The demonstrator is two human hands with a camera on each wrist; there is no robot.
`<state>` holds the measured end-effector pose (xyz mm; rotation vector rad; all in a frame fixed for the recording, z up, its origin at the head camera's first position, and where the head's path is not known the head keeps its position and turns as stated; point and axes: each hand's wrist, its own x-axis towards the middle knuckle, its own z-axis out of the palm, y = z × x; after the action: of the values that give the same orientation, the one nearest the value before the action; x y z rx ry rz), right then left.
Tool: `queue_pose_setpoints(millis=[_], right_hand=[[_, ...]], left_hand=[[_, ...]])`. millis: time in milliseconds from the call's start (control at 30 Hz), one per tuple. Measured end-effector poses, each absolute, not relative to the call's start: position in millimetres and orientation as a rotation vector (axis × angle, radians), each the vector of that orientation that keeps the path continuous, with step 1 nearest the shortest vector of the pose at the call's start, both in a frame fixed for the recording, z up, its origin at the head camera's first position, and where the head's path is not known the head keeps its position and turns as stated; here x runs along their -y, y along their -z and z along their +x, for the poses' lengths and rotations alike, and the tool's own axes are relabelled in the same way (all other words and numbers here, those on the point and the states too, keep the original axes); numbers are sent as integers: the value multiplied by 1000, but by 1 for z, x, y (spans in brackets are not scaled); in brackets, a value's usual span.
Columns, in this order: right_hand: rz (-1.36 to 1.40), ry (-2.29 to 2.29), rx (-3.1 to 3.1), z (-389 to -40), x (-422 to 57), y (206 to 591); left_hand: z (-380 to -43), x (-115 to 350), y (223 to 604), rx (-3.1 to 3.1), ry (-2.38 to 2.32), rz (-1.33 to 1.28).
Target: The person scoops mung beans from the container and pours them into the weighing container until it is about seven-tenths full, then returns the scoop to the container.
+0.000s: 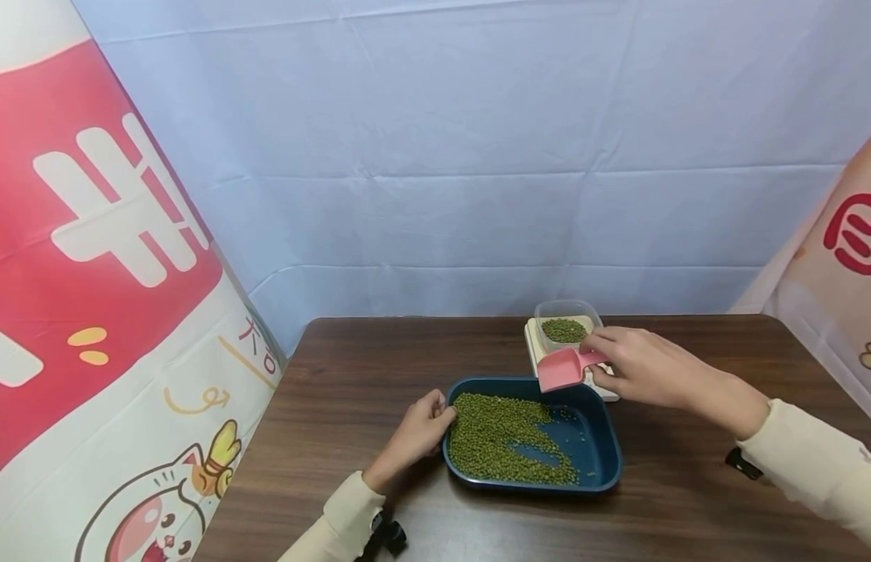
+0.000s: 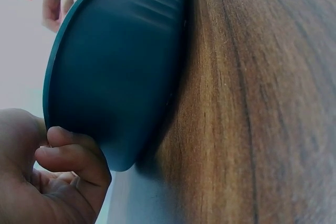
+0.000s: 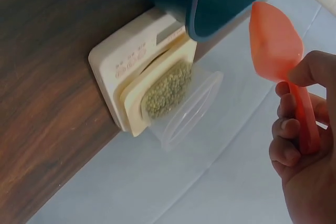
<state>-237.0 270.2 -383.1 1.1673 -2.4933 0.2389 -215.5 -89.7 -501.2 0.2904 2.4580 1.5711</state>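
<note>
A dark blue tray [image 1: 604,437] on the table holds green beans [image 1: 502,441], heaped toward its left side. My left hand [image 1: 421,425] pinches the tray's left rim; in the left wrist view, curled fingers [image 2: 79,156] lie against the tray wall [image 2: 115,66]. My right hand [image 1: 639,367] grips the handle of a pink scoop [image 1: 560,369] above the tray's back right edge. In the right wrist view the scoop [image 3: 275,40] shows no beans. Behind it, a clear plastic container [image 1: 569,308] with green beans stands on a white kitchen scale [image 3: 128,56].
The brown wooden table [image 1: 365,367] runs back to a pale cloth [image 1: 421,218]. Printed banners hang at the left [image 1: 91,273] and right [image 1: 843,289]. The scale stands close to the tray's back side.
</note>
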Motion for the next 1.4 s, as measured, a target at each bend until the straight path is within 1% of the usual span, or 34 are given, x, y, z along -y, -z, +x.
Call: queue_pose_setpoints(millis=[367, 1000, 1400], right_hand=[[1098, -179, 2677, -225, -267, 394], [1149, -188, 2784, -221, -262, 415], [1184, -203, 2783, -223, -254, 418]], left_hand=[[-217, 88, 504, -2471, -1557, 258], [-216, 88, 505, -2468, -1573, 260], [-215, 88, 501, -2471, -1548, 231]])
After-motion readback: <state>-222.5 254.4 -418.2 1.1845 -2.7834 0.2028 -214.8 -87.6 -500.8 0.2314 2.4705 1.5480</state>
